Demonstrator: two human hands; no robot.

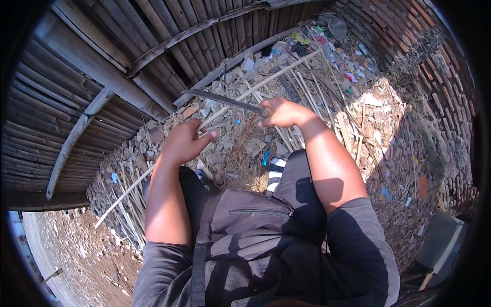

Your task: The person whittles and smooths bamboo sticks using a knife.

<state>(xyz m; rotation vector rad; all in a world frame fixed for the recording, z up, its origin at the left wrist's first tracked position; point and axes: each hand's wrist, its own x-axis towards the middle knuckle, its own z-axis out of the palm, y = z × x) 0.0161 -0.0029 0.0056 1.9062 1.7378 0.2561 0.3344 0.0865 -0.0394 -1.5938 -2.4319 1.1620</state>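
A long, pale bamboo strip [272, 78] runs slantwise in front of me, from the lower left up toward the littered corner. My left hand [183, 144] is closed around it, with part of the strip hidden behind the palm and wrist. In my right hand [283, 112] is the handle of a machete [223, 100], mostly covered by the fingers. Its dark blade points left and crosses the strip in view; whether they touch I cannot tell. More thin strips [308, 94] lie on the rubble beyond my right hand, and others [134, 197] are beside my left forearm.
A bamboo-slat wall [123, 46] rises at the left, and a brick wall [440, 87] stands at the right. Broken rubble [245, 128] and coloured litter [327, 46] cover the ground. My striped footwear [276, 174] shows between my bent knees. A grey panel [440, 240] leans at lower right.
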